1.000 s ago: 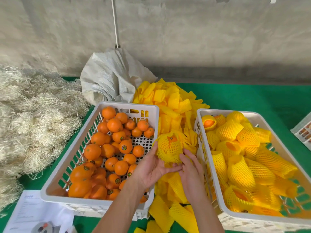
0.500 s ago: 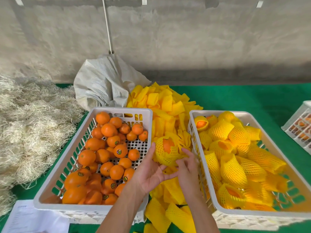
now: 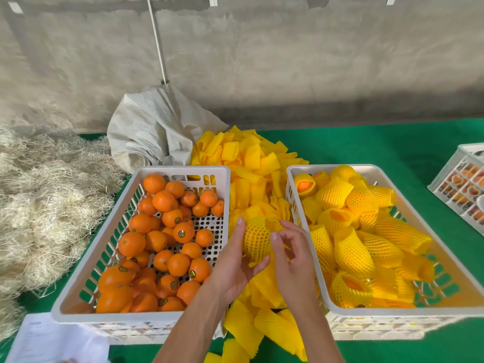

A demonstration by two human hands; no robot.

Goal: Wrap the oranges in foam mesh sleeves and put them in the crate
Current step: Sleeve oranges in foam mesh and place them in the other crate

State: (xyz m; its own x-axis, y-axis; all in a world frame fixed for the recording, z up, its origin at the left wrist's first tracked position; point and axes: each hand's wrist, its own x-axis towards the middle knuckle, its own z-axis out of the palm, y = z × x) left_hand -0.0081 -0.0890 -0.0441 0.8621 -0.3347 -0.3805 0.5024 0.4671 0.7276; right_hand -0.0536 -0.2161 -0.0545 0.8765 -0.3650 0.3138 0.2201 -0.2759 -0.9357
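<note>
the step in hand looks like the finish of one wrap: an orange (image 3: 258, 241) sits inside a yellow foam sleeve (image 3: 255, 254), held up over the loose sleeve pile (image 3: 251, 163) in the gap between the two white crates. the left hand (image 3: 235, 265) cradles it from below and the left side, palm up, thumb lying up along the sleeve and fingers curled under it. the right hand (image 3: 294, 258) is just right of the orange with fingers loosely bent; the thumb tip touches the mesh, but whether the other fingers pinch it is hard to tell (the netting hides the contact).

taking the wrapped orange as the landmark: the crate of bare oranges (image 3: 183, 170) lies directly to its left, and the crate of wrapped fruit (image 3: 332, 167) directly to its right, already well filled. the green worktop (image 3: 379, 142) runs beyond and to the right.

the mesh seems to cover the fruit, so the next move is probably a short carry to the right, over the near wall of the crate of wrapped fruit, setting the orange into a gap without the sleeve slipping off. after that, a fresh sleeve and another bare orange.
</note>
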